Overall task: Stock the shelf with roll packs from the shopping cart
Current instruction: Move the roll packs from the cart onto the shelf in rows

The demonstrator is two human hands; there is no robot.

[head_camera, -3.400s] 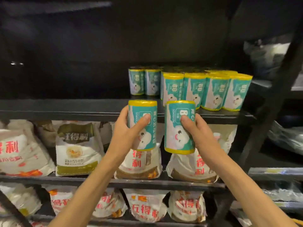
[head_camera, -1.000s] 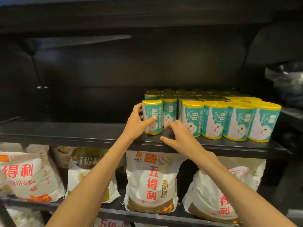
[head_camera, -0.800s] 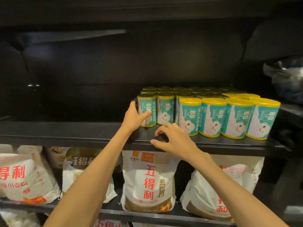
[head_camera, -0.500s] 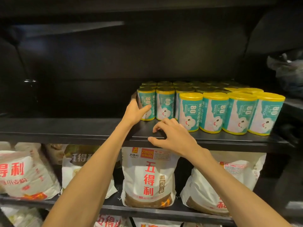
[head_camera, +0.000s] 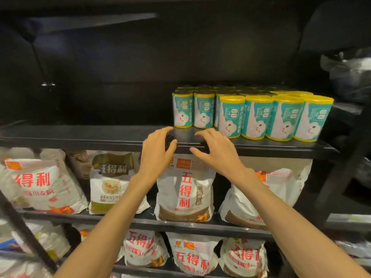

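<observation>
Nearest the camera, two bare forearms reach up and forward. The left hand (head_camera: 157,149) and the right hand (head_camera: 215,150) hover side by side in front of the black shelf (head_camera: 84,135), at its front edge. The fingers (head_camera: 165,131) of the left hand are spread apart and loosely bent, holding nothing; those of the right hand are likewise apart and gently curled, with nothing between them. Neither hand touches a pack.

Below the fingers, on the next shelf down, stands a white flour bag (head_camera: 185,189) with red characters, directly under both hands. Left of the left fingers and lower sit a bag with a green band (head_camera: 112,185) and a large white sack (head_camera: 40,183); under the right forearm another white bag (head_camera: 277,197) is partly hidden. Lower still, a further row of the same white bags (head_camera: 192,255) fills the bottom shelf.

Just beyond the fingertips, on the black shelf, stand the roll packs (head_camera: 255,117), teal cylinders with yellow ends, all upright. The two leftmost ones (head_camera: 192,112) sit slightly farther back, just past and between both sets of fingers; a front row of four extends rightward from the right fingers, toward the shelf's right end. Behind them more rows of packs recede into the dark rear of the shelf, where only their tops show.

Far right of the fingers, blurred plastic-wrapped goods (head_camera: 349,75) lie in a neighbouring bay.
</observation>
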